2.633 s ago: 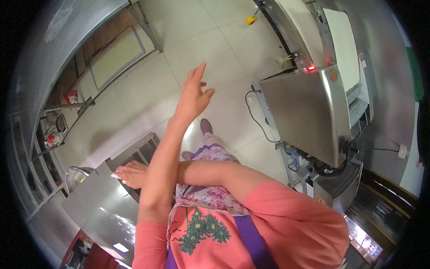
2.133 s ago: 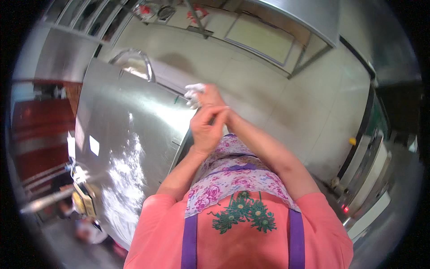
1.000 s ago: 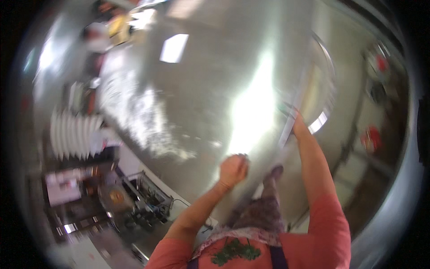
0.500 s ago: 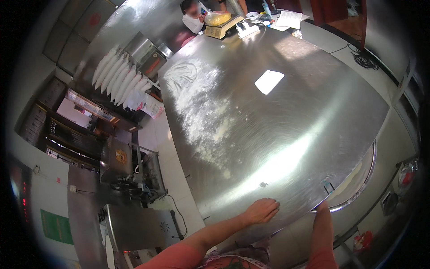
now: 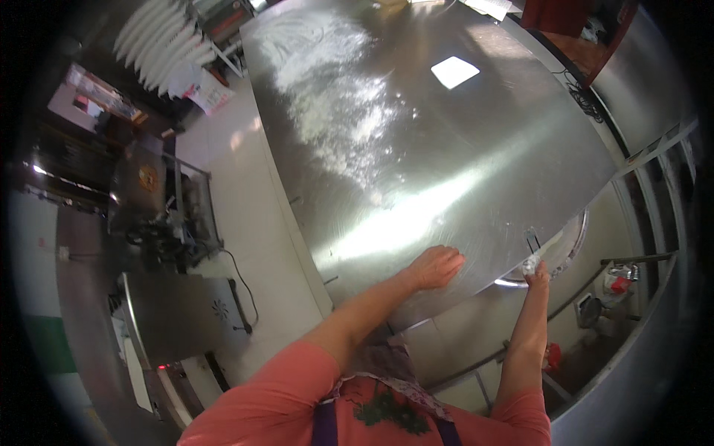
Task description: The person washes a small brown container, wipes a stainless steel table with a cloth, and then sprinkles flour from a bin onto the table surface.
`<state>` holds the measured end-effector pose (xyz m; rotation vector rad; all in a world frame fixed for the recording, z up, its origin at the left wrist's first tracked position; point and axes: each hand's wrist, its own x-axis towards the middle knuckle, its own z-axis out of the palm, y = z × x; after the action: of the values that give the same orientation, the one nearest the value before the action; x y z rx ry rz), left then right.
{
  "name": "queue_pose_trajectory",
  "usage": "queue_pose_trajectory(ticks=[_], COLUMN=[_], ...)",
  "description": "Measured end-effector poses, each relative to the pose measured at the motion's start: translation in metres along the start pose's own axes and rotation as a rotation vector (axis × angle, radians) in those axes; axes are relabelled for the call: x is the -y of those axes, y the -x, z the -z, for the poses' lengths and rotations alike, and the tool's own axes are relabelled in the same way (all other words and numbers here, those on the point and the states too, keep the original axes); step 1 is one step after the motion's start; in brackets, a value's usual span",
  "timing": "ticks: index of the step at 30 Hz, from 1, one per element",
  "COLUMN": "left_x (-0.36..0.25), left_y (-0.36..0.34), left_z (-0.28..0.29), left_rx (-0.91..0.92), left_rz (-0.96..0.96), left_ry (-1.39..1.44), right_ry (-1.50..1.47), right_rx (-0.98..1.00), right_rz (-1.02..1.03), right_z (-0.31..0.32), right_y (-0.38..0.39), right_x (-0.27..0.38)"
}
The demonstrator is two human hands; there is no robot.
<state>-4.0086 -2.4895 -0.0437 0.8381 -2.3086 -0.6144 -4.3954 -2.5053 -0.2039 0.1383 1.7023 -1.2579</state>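
Observation:
My left hand point(image 5: 437, 268) is closed with curled fingers at the near part of the steel table point(image 5: 513, 167); whatever the fingers may hold is hidden. At the table's right front edge, my right hand point(image 5: 537, 275) grips a handful of white flour point(image 5: 530, 264), partly covered by the fingers. It is over the rim of a large round basin point(image 5: 577, 245), which sits below the edge with pale contents, partly hidden by the tabletop. Loose flour point(image 5: 342, 111) lies scattered across the left half of the table. Farther back rests a white, flat, four-sided scraper-like piece point(image 5: 454, 72).
Stacked white sacks point(image 5: 160, 44) stand beyond the table's left side. A steel machine point(image 5: 186, 316) and another machine on a frame point(image 5: 160, 186) are on the left floor. Metal rails point(image 5: 654, 152) run along the right. Papers point(image 5: 491, 7) lie at the far edge.
My view has tilted down toward my body. The right hand has come up from beside the basin and now shows white flour in its fingers. The left hand stays closed over the table.

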Motion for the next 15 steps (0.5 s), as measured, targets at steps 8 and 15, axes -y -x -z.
queue_pose_trajectory(ticks=[8,15], left_x=[-0.035,0.005], left_y=[0.154,0.394], left_z=[0.084,0.201], left_rx=[-0.274,-0.547], left_rz=[0.177,0.822], left_ry=[0.306,0.173], right_ry=[-0.087,0.487], right_rx=[0.466,0.498], right_rz=[0.006,0.029], right_z=[0.036,-0.147], right_y=[0.091,0.319], right_x=[0.062,-0.019])
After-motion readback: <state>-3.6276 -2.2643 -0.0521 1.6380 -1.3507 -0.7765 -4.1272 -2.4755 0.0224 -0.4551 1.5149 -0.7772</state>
